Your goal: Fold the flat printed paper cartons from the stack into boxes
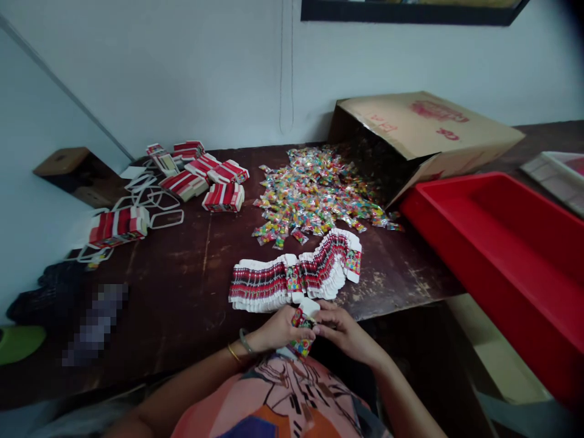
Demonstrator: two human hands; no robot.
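My left hand (276, 331) and my right hand (344, 331) meet at the near table edge, both gripping one small printed carton (303, 322) with a colourful candy pattern. Just beyond them a fanned row of flat red-and-white cartons (292, 277) lies on the dark wooden table (182, 286). Farther back spreads a heap of small colourful candy packets (314, 194), spilling from a tipped cardboard box (424, 137).
Bundles of red-and-white cartons (205, 176) and loose white bands (155, 204) lie at the back left. A large red plastic tray (502, 255) stands at the right, a white tray (556, 176) behind it. A green object (18, 344) sits at the left edge.
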